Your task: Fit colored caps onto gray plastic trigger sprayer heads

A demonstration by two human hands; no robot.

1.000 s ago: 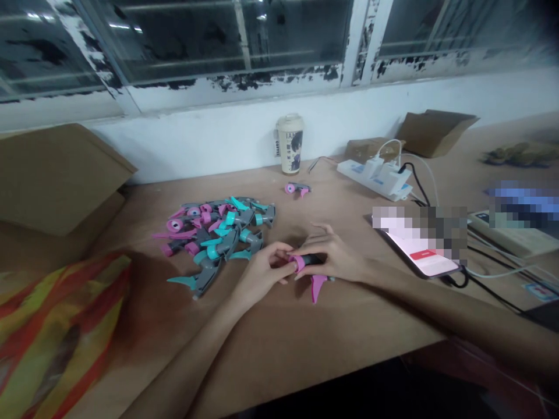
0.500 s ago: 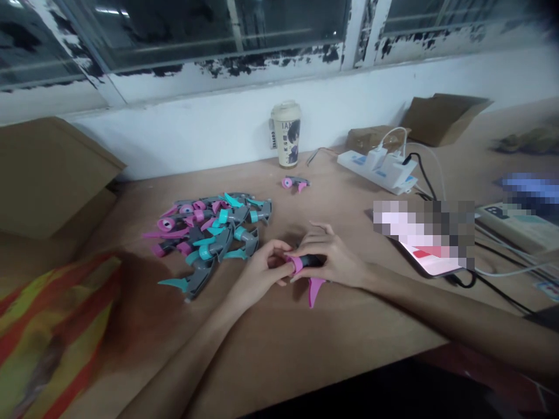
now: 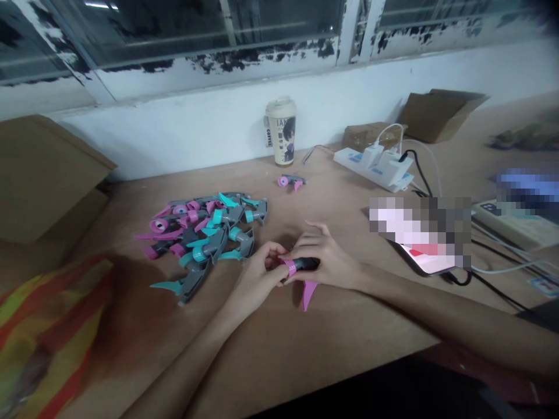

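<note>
Both hands are on one spray-bottle trigger head [image 3: 307,263], low over the table, with a dark grey body, a pink collar and a pink trigger pointing toward me. The fingers of my left hand [image 3: 262,272] are closed around the collar end. My right hand [image 3: 335,260] grips the body, with one finger raised; its fingers hide part of the far side. To the left lies a pile of similar trigger heads [image 3: 212,244], grey with turquoise or pink parts. A single pink and grey trigger head [image 3: 292,182] lies apart, beyond my hands.
A coffee cup [image 3: 282,132] stands by the wall. At right are a white power strip [image 3: 371,169] with plugs and cables, and a phone [image 3: 430,259]. Cardboard boxes [image 3: 43,174] stand at left and back right [image 3: 439,113]. A red-yellow bag [image 3: 52,337] lies front left.
The view has shifted slightly, so everything sits a little further left. More of the held trigger head's dark body shows between my hands. Both hands keep hold of it.
</note>
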